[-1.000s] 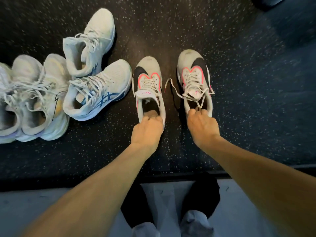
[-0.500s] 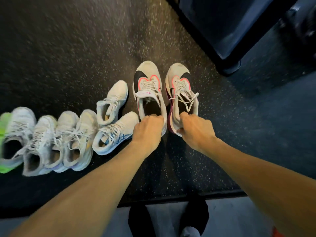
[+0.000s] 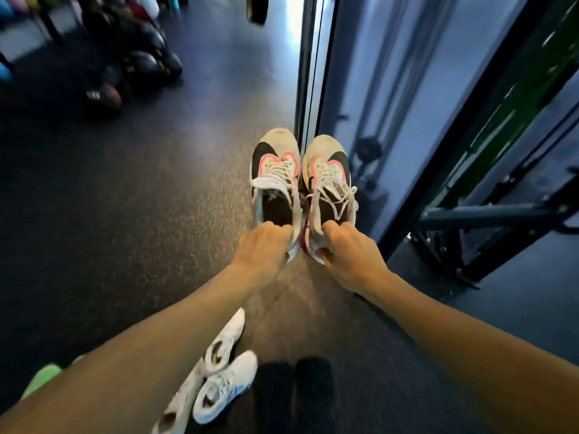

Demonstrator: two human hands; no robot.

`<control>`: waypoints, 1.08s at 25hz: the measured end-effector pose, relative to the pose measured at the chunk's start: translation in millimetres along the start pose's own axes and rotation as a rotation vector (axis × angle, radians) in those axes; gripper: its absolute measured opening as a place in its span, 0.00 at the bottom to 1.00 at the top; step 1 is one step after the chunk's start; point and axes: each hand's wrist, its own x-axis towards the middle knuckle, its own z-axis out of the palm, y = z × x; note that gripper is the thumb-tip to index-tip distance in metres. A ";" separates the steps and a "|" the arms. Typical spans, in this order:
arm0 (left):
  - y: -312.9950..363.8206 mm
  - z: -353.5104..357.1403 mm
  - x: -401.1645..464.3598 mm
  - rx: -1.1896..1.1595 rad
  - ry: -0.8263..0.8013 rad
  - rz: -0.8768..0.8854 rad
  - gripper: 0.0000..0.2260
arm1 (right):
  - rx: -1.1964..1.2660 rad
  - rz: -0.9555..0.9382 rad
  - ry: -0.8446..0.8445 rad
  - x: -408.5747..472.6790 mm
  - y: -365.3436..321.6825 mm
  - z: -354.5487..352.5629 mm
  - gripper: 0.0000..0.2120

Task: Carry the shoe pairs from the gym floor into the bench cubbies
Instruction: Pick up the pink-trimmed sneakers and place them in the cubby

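Hands: I see two, my left hand [image 3: 261, 245] gripping one pink-trimmed shoe [image 3: 275, 177], my right hand [image 3: 351, 249] gripping another [image 3: 329, 173]; three white shoes [image 3: 224, 389] lie on the floor [image 3: 125, 214].

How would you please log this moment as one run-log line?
phase: carrying | left hand: grips left pink-trimmed shoe heel | right hand: grips right pink-trimmed shoe heel | white shoes: on floor

Single head-worn view, forward and down, close above outstretched arms and floor [image 3: 125, 214].
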 end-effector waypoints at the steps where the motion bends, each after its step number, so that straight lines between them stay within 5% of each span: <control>1: 5.3 -37.3 -0.4 0.005 0.048 0.019 0.04 | -0.007 -0.013 0.038 0.3 -14.1 -37.9 0.09; 12: 77.3 -351.5 -87.7 0.141 0.490 0.170 0.05 | -0.167 -0.112 0.451 -87.8 -134.6 -334.8 0.09; 21: 175.9 -440.3 -249.7 0.104 0.578 0.262 0.10 | -0.231 -0.159 0.624 -268.8 -170.5 -427.9 0.07; 27: 235.7 -474.5 -342.9 0.093 0.561 0.331 0.11 | -0.293 -0.028 0.715 -393.5 -178.5 -472.5 0.08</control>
